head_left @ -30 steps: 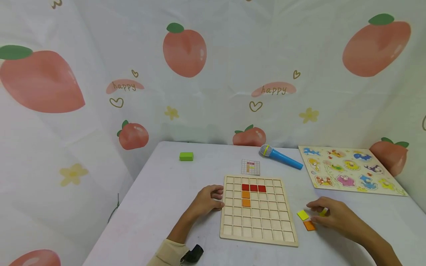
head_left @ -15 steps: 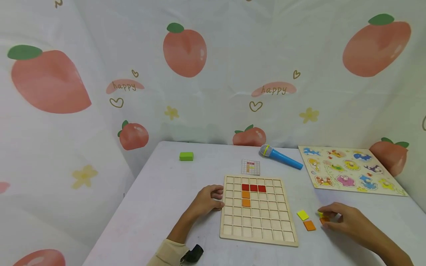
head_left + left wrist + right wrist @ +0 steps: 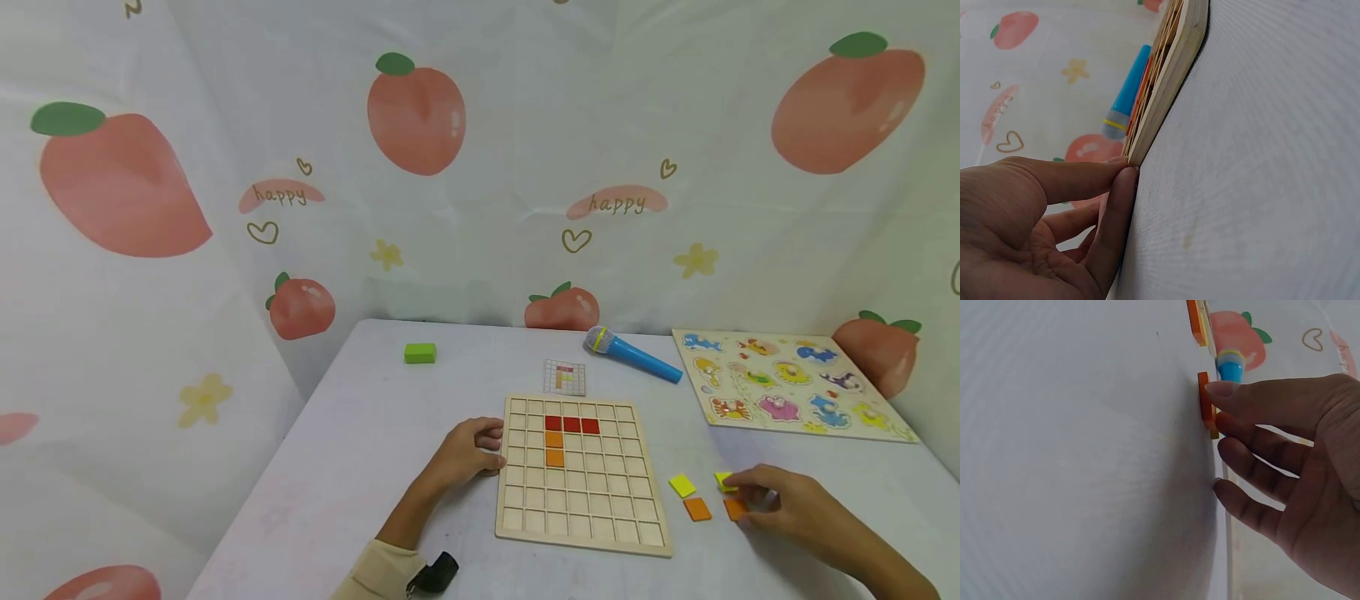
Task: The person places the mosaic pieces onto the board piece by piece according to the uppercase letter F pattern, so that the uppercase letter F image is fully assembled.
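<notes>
At the left edge of a wooden grid board [image 3: 592, 508], my left hand [image 3: 467, 450] pinches the rim between thumb [image 3: 1079, 178] and forefinger. The board lies flat, with several red tiles [image 3: 572, 425] in one row and two orange tiles [image 3: 554, 448] below them. My right hand [image 3: 791, 504] is to the right of the board, with fingers loosely bent. Its thumb touches an orange tile [image 3: 735, 508] lying on the table, and its forefinger touches a yellow tile [image 3: 724, 481]. Closer to the board lie another yellow tile [image 3: 682, 486] and another orange tile [image 3: 697, 509].
A small printed pattern card [image 3: 564, 377] lies behind the board. Farther back are a blue toy microphone [image 3: 641, 358] and a green block [image 3: 420, 353]. An animal puzzle board [image 3: 795, 383] lies at the back right. A patterned cloth hangs behind the white table [image 3: 360, 475].
My right hand has moved a little to the right, away from the board. A yellow and an orange tile now lie spread apart under its fingers. The left hand has stayed put.
</notes>
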`<state>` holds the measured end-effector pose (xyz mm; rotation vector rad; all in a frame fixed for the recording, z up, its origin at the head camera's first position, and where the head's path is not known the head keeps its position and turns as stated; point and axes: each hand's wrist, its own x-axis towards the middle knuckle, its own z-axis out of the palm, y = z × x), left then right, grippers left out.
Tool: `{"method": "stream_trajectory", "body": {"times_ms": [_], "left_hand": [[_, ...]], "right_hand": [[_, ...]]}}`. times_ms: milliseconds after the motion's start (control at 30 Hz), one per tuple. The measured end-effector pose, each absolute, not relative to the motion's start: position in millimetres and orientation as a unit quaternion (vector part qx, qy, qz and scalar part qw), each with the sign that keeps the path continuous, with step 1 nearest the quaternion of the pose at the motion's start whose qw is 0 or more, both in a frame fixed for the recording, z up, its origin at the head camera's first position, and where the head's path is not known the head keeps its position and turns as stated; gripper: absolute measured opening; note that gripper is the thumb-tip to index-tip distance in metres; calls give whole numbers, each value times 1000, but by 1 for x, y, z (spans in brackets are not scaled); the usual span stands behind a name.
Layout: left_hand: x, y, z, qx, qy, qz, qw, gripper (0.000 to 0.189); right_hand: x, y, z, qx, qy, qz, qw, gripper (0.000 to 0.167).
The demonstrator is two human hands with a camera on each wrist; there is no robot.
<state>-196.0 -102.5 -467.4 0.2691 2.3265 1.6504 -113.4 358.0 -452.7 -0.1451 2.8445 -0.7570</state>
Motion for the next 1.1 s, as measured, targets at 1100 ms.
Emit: {"method": "stream_trajectory", "body": {"times_ms": [1100], "left_hand": [[-196, -103, -467, 95, 809, 565, 136, 62]], "right_hand": [[-114, 356, -450, -59, 967, -221, 113, 29]]}}
